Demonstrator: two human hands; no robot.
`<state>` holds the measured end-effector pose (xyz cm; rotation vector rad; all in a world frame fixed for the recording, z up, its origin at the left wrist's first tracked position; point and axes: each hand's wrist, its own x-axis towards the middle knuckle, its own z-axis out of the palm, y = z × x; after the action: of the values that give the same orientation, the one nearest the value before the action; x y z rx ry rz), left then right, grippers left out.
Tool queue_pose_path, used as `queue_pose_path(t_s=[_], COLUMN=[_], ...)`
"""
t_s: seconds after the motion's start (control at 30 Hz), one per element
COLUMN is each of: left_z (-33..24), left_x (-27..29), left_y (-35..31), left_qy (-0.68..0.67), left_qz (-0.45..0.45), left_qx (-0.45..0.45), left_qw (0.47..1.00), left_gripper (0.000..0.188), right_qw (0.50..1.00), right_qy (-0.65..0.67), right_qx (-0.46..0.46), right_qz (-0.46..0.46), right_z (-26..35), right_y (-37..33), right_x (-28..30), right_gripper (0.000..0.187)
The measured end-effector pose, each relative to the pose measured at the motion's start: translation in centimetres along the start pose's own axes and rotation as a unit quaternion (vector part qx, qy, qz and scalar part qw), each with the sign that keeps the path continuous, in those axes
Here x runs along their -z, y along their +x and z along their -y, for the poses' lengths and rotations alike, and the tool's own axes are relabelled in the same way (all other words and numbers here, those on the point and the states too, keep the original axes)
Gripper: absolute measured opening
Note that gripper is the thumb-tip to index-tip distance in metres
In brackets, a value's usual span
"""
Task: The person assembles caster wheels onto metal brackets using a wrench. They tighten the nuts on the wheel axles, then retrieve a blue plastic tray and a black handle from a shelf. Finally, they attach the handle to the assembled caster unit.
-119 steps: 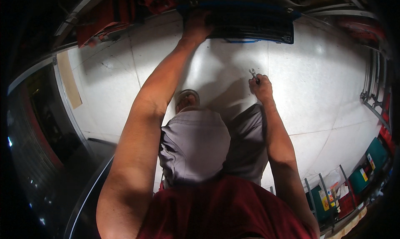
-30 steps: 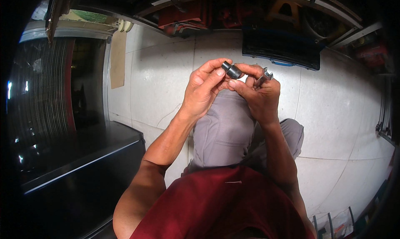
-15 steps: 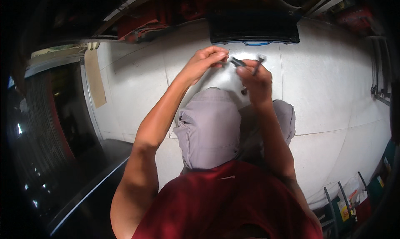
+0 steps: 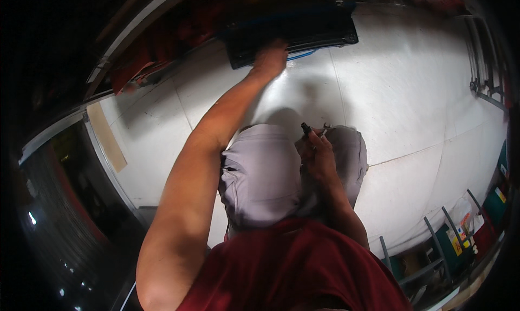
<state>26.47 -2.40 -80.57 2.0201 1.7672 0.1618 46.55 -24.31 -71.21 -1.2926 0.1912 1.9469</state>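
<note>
My left hand point(image 4: 272, 55) is stretched far forward over the front edge of a black case point(image 4: 325, 36). Its fingers are blurred against the dark interior, so I cannot make out whether they hold anything. Beside my right knee, my right hand point(image 4: 320, 153) is closed on a dark tool point(image 4: 306, 128) with a black cylindrical end. A small shiny metal end point(image 4: 326, 126) also pokes out above the fingers; whether it belongs to the same tool is hidden by the hand. The case has a blue handle point(image 4: 302, 55) along its near side.
Pale floor tiles point(image 4: 401, 94) lie around my bent knees. Metal racks stand at the right point(image 4: 482, 83) and lower right point(image 4: 433, 240). A tan strip point(image 4: 105, 137) and a dark ribbed panel point(image 4: 54, 202) are at the left. Red items point(image 4: 141, 67) lie far left.
My left hand has moved away from the right one, forward to the black case. My right hand has drawn back toward my knees with the tool. The view has shifted a little.
</note>
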Motion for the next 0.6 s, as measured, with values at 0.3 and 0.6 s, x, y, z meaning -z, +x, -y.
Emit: queue_pose_path(t_s=[0.3,0.6], left_z=[0.5,0.8], left_x=[0.8,1.4], left_y=[1.3,2.4], left_qy=[0.007,0.052], left_qz=[0.05,0.093], left_qx=[0.013,-0.014], left_qw=[0.999,0.994], left_gripper=[0.028,0.023], right_qw=[0.999,0.999], right_qy=[0.038,0.028], right_qx=[0.023,0.017], right_qz=[-0.016,0.023], right_z=[1.3,0.9], right_y=[2.4,1.9], right_x=[2.7,2.8], right_gripper=[0.014,0.019])
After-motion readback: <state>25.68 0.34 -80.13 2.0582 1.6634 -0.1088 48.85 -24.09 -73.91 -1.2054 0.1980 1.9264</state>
